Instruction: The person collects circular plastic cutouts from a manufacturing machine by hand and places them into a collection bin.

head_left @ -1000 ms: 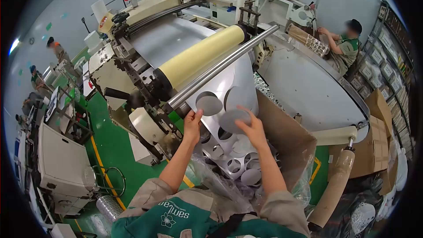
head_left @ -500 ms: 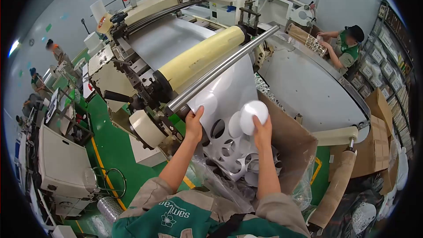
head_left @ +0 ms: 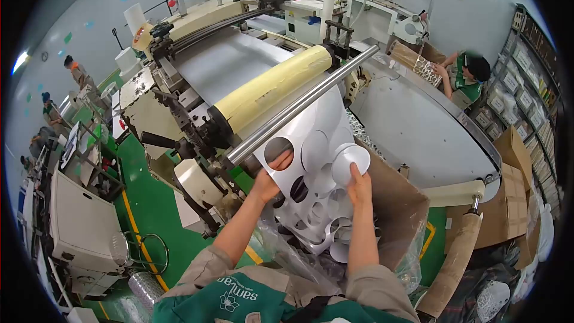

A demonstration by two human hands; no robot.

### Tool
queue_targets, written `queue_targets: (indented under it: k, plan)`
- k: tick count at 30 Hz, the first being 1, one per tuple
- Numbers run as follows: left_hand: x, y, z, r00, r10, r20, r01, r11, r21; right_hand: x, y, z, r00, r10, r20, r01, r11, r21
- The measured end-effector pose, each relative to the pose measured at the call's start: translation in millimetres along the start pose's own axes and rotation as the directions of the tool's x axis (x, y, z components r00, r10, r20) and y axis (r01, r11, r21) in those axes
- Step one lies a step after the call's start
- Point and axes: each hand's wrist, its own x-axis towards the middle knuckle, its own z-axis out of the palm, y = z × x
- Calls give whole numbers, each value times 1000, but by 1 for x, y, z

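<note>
A white sheet with round cut-outs [head_left: 294, 188] hangs down from beneath a steel bar [head_left: 305, 103] in front of me. My left hand [head_left: 270, 180] is behind the sheet's left edge, its stretched fingers showing through a large round hole. In my right hand [head_left: 359, 186], thumb in front, are white discs [head_left: 349, 165] overlapping one another at the sheet's right side. Other round pieces beside them still sit in the sheet or lie against it. Its lower part, full of holes, drops into a cardboard box [head_left: 402, 203] lined with clear plastic.
A yellow roller [head_left: 272, 88] and the machine's silvery web [head_left: 230, 60] lie beyond the bar. To the right stand a large grey panel [head_left: 424, 131] and a brown roll [head_left: 451, 269]. A co-worker [head_left: 466, 78] handles perforated material at the back right. Green floor [head_left: 143, 173] shows at left.
More sheet with holes now hangs below the bar. My left hand has gone from the sheet's edge to behind it, and my right hand with the discs has moved slightly right and down.
</note>
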Motion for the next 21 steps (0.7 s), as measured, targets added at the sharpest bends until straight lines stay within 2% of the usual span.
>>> queue_targets:
  k: [1,2,3,4,5,6,8,9,11,12,14,15,16,17,18,19,20,21]
  plan:
    - [11,-4,-7,997,-70,8,70,997,40,-1,-16,7,999,11,47,-1,976,-218]
    - [29,-10,-30,999,-34,-1,34,998,-45,0,-32,20,990,76,120,-25,924,-380]
    - [51,-16,-44,928,-1,373,66,985,-162,5,-47,33,972,149,179,-31,845,-534]
    - [74,-23,-59,721,33,692,170,960,-222,13,-54,43,929,12,371,265,678,-685]
    - [71,-19,-33,757,23,652,52,994,-95,18,-60,59,820,-58,570,536,429,-727]
    - [65,-16,-6,793,23,608,-62,997,43,19,-68,76,757,-44,651,649,161,-744]
    - [57,-15,32,859,57,509,-258,907,333,13,-86,115,629,73,774,738,-371,-564]
    - [60,-20,34,737,115,666,-251,961,113,18,-86,115,594,125,795,762,-406,-505]
    - [56,-26,26,895,-167,414,39,953,301,34,-78,104,513,234,826,806,-462,-370]
    - [54,-25,22,894,-159,420,24,951,309,44,-62,83,582,321,747,770,-513,-379]
    - [36,-23,28,967,-51,251,-31,949,314,31,-59,43,591,221,776,788,-365,-496]
    - [25,-23,29,987,6,163,-58,946,319,8,-63,29,708,175,685,699,-318,-641]
    - [15,-16,13,966,84,243,-42,984,-173,-3,-48,-22,676,-11,737,687,-353,-635]
    - [5,-9,10,983,111,148,-81,978,-193,-22,-36,-60,850,-31,526,487,-336,-806]
    - [-7,-4,11,990,132,47,-120,970,-210,-50,-21,-105,925,157,346,380,-396,-836]
    - [-23,-5,13,987,142,-71,-154,963,-221,-76,-10,-135,935,333,122,276,-466,-841]
    - [-26,-7,23,954,224,-197,-217,975,55,-82,-7,-133,936,303,180,294,-390,-873]
    - [-23,-9,31,899,334,-284,-235,914,332,-86,-7,-131,935,262,239,317,-314,-895]
